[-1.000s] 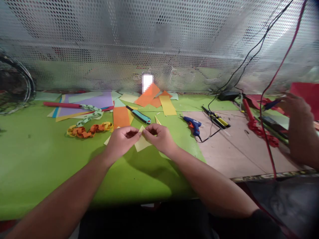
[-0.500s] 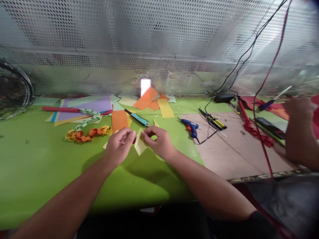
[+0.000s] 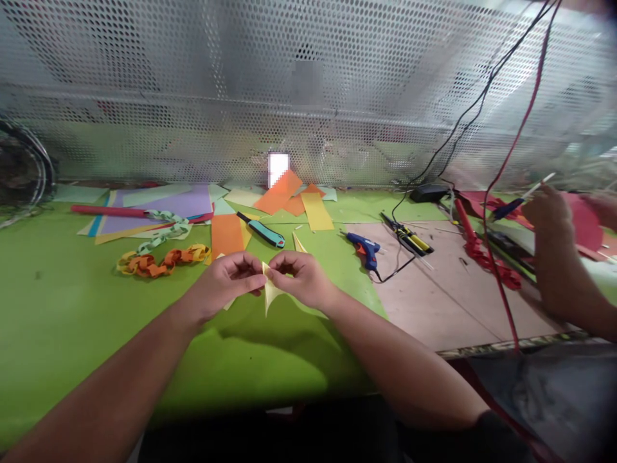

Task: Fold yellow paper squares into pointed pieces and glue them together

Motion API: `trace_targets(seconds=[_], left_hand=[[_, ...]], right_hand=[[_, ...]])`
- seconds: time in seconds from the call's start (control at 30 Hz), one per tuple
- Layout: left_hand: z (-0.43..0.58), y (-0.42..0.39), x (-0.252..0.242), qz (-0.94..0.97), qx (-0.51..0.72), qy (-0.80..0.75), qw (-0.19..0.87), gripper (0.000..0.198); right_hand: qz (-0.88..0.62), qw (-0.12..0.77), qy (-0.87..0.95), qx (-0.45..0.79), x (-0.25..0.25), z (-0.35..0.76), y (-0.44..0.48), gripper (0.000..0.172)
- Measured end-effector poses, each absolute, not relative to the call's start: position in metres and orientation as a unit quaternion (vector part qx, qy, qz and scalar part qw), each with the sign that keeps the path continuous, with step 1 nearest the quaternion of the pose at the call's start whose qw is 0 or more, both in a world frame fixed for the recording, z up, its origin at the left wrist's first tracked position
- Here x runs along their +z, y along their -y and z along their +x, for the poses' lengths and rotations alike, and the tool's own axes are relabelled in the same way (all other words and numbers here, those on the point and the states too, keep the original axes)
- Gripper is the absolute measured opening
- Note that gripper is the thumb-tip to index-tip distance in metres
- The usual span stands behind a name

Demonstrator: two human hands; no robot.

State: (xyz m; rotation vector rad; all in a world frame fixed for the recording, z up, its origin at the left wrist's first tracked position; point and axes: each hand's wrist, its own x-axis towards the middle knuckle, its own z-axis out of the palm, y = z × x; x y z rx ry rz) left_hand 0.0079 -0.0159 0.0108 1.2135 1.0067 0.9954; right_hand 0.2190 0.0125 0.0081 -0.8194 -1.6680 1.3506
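Note:
My left hand (image 3: 224, 281) and my right hand (image 3: 301, 280) meet above the green tabletop (image 3: 72, 321), pinching a small pale yellow paper piece (image 3: 270, 289) between their fingertips. The paper bends and tapers to a point facing down. Left of my left hand lies an orange and yellow paper chain (image 3: 161, 262), with a pale green paper chain (image 3: 164, 235) just behind it. An orange paper strip (image 3: 226, 235) and a teal utility knife (image 3: 260, 230) lie just beyond my hands.
Coloured paper sheets lie along the back against a perforated metal sheet (image 3: 308, 128). On a brown board (image 3: 434, 296) to the right are a blue glue gun (image 3: 365, 251) and a yellow-handled tool (image 3: 409, 236). A co-worker's hands (image 3: 549, 222) work over red paper (image 3: 585, 222). Cables hang down at right.
The yellow paper has gone from a flatter piece to a bent, pointed shape. The co-worker's hand has moved left, and their second hand has come into view. The view has shifted slightly.

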Motion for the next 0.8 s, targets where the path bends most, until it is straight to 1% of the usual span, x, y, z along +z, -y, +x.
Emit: trace_targets(seconds=[0.13,0.27,0.4,0.5,0.67,0.8], left_hand=[[0.008,0.015,0.012,0.537,0.43,-0.456,0.565,0.033],[0.011,0.014,0.012,0.519,0.44,-0.467,0.564,0.032],[0.014,0.013,0.01,0.475,0.45,-0.483,0.582,0.035],[0.017,0.013,0.007,0.457,0.455,-0.489,0.588,0.036],[0.017,0.015,0.003,0.471,0.445,-0.479,0.592,0.031],[0.011,0.015,-0.003,0.499,0.423,-0.503,0.565,0.027]], right_hand=[[-0.331,0.412,0.667,0.526,0.007,0.218,-0.011,0.024],[-0.349,0.41,0.661,0.523,0.002,0.217,-0.011,0.018],[-0.377,0.407,0.628,0.545,0.0,0.216,-0.013,0.022],[-0.372,0.43,0.578,0.586,0.001,0.214,-0.014,0.027],[-0.363,0.447,0.499,0.648,0.001,0.211,-0.012,0.033],[-0.365,0.437,0.485,0.664,-0.001,0.212,-0.013,0.032]])
